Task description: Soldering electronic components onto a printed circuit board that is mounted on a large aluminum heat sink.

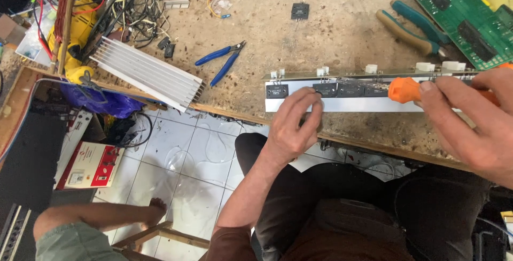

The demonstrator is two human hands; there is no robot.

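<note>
Head view showed me a long white metal bar (299, 104) lying along the front edge of the table (342, 25), its long axis running left to right, with a row of flat black components (325, 89) mounted on its face and a narrow circuit board strip (374, 72) standing on edge just behind it. My left hand (293, 127) came up from below, wrist bent back, palm toward the bar; its fingers (310, 100) were curled loosely and pressed on the bar at one black component, resting against it rather than closed around anything. My right hand (470, 122) reached in from the right, its fingers wrapped firmly around an orange-handled screwdriver (404, 89). The handle lay nearly level, parallel to the bar, its butt end pointing left toward my left fingers; I could not see the tip. Beyond my left fingers lay blue-handled pliers (222, 60) and a ribbed aluminium heat sink (147, 73), angled down to the right. Beyond my right fingers sat green-handled pliers (411, 25) and a green circuit board (459, 12). Another person's arm (91, 218) showed low, well apart from my hands.
</note>
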